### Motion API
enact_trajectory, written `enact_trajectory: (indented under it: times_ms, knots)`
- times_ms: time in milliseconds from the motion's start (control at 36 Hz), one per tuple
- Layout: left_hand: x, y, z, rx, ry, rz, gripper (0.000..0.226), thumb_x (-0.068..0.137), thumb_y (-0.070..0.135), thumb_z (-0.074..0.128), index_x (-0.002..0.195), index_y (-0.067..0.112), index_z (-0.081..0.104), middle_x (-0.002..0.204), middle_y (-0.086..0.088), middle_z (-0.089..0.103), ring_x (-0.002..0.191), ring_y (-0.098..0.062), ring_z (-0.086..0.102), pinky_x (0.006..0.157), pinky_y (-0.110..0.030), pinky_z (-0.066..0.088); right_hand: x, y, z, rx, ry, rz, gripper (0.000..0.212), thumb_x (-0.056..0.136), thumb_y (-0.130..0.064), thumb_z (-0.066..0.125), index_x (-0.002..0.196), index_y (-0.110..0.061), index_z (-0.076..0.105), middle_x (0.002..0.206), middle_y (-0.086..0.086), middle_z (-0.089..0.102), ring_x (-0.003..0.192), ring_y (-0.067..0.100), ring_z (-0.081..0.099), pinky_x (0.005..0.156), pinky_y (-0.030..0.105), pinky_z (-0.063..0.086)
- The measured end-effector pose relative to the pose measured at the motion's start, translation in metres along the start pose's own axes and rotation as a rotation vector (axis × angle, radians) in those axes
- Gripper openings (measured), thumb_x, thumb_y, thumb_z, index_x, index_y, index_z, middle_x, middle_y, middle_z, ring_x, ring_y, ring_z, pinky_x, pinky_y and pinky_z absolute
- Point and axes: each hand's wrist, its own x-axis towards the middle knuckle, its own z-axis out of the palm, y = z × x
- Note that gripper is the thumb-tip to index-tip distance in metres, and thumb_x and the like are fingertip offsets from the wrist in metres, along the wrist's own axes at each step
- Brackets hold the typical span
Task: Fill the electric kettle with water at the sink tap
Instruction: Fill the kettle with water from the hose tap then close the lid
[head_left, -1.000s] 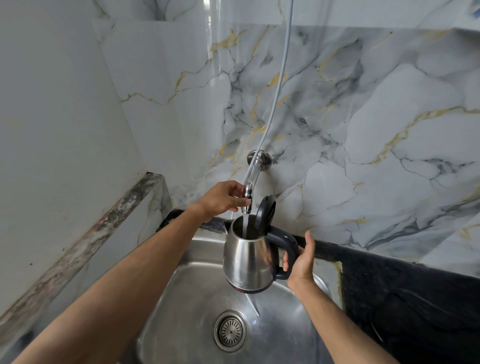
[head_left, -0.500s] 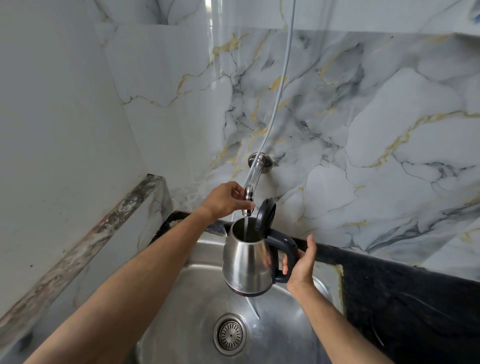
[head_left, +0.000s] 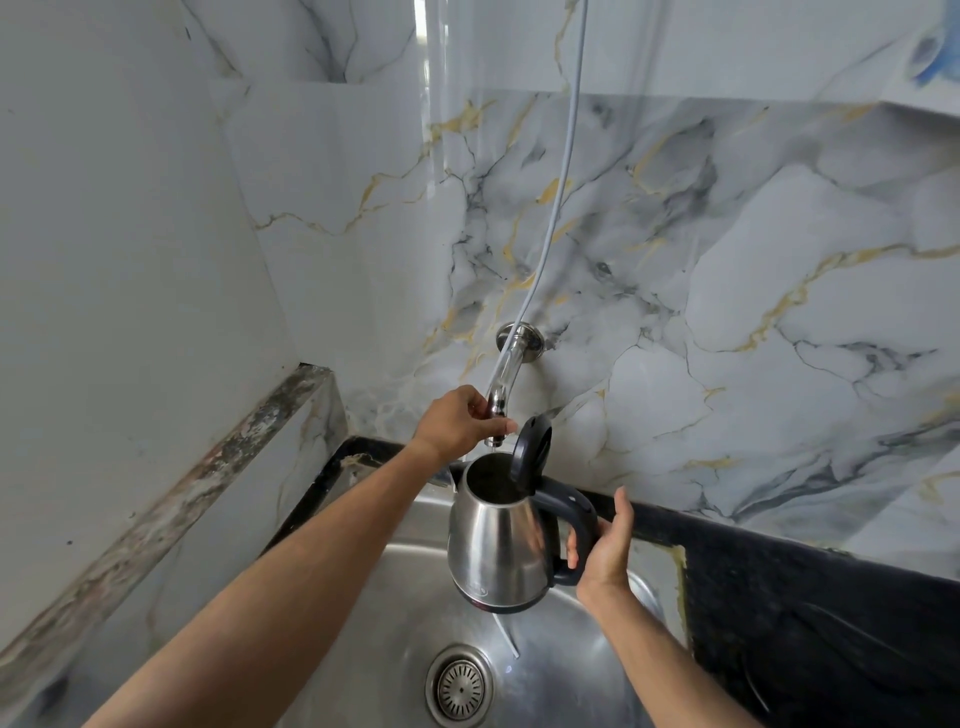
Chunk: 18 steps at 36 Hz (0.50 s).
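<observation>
A stainless steel electric kettle (head_left: 498, 545) with a black handle and its black lid (head_left: 531, 449) flipped up hangs over the steel sink (head_left: 587, 670). My right hand (head_left: 605, 551) grips the handle from the right. The chrome wall tap (head_left: 501, 387) slants down to just above the kettle's open mouth. My left hand (head_left: 457, 423) is closed around the tap's lower end. I cannot make out a clear water stream under the spout. The kettle's inside looks dark.
A round drain strainer (head_left: 460, 688) lies in the sink's bottom. Black stone counter (head_left: 810, 613) runs to the right and behind the sink. A marble wall stands behind, a low marble ledge (head_left: 171, 499) at left. A grey cord (head_left: 561, 176) hangs down to the tap.
Water ran visibly from the tap into the kettle before; now no stream shows. The kettle sits slightly lower and further right under the spout. Both hands kept their holds.
</observation>
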Motion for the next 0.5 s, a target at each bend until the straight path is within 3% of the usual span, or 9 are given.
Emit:
enact_trajectory:
  times_ms: [83,167,222,278,333,500]
  knots:
    - [-0.012,0.006,0.002,0.098,0.100,0.067,0.057,0.073,0.054,0.079,0.113,0.020,0.058,0.099,0.002,0.065,0.092,-0.017,0.060,0.076,-0.033,0.051,-0.004,0.000,-0.006,-0.007,0.006,-0.002,0.075,0.061,-0.086,0.051,0.048,-0.012,0.051,0.037,0.003,0.039,0.031,0.015,0.030,0.035,0.025,0.022]
    - [-0.038,0.018,0.004,0.115,0.250,0.411,0.058,0.086,0.059,0.062,0.132,0.026,0.052,0.124,0.000,0.057,0.111,-0.016,0.054,0.092,-0.036,0.049,-0.010,0.002,-0.018,-0.015,0.033,-0.003,0.076,0.062,-0.086,0.050,0.048,-0.011,0.049,0.036,0.004,0.038,0.032,0.016,0.031,0.035,0.025,0.022]
    - [-0.057,0.028,0.005,0.189,0.161,0.732,0.053,0.090,0.055,0.061,0.134,0.025,0.055,0.132,-0.002,0.056,0.120,-0.018,0.052,0.101,-0.037,0.045,-0.016,0.002,-0.027,-0.022,0.050,-0.016,0.077,0.062,-0.087,0.050,0.048,-0.011,0.047,0.037,0.004,0.038,0.032,0.017,0.032,0.034,0.025,0.023]
    - [-0.073,0.038,0.010,0.363,0.017,0.930,0.052,0.090,0.049,0.065,0.133,0.021,0.061,0.136,-0.009,0.058,0.125,-0.023,0.052,0.106,-0.037,0.041,-0.023,0.000,-0.037,-0.036,0.060,-0.016,0.077,0.063,-0.087,0.048,0.045,-0.012,0.045,0.036,0.005,0.037,0.032,0.018,0.031,0.035,0.025,0.022]
    - [-0.083,0.044,0.016,0.448,-0.073,0.955,0.049,0.090,0.042,0.069,0.129,0.014,0.065,0.131,-0.012,0.063,0.123,-0.027,0.056,0.106,-0.039,0.042,-0.030,-0.002,-0.046,-0.056,0.065,-0.015,0.079,0.062,-0.088,0.048,0.043,-0.012,0.043,0.035,0.006,0.037,0.031,0.019,0.030,0.036,0.027,0.020]
    - [-0.107,0.040,0.034,0.317,-0.091,0.817,0.037,0.092,0.029,0.067,0.123,0.010,0.064,0.118,-0.007,0.070,0.112,-0.023,0.061,0.101,-0.036,0.044,-0.058,-0.025,-0.082,-0.070,0.091,-0.048,0.080,0.065,-0.087,0.044,0.043,-0.010,0.040,0.035,0.007,0.035,0.030,0.019,0.027,0.040,0.032,0.012]
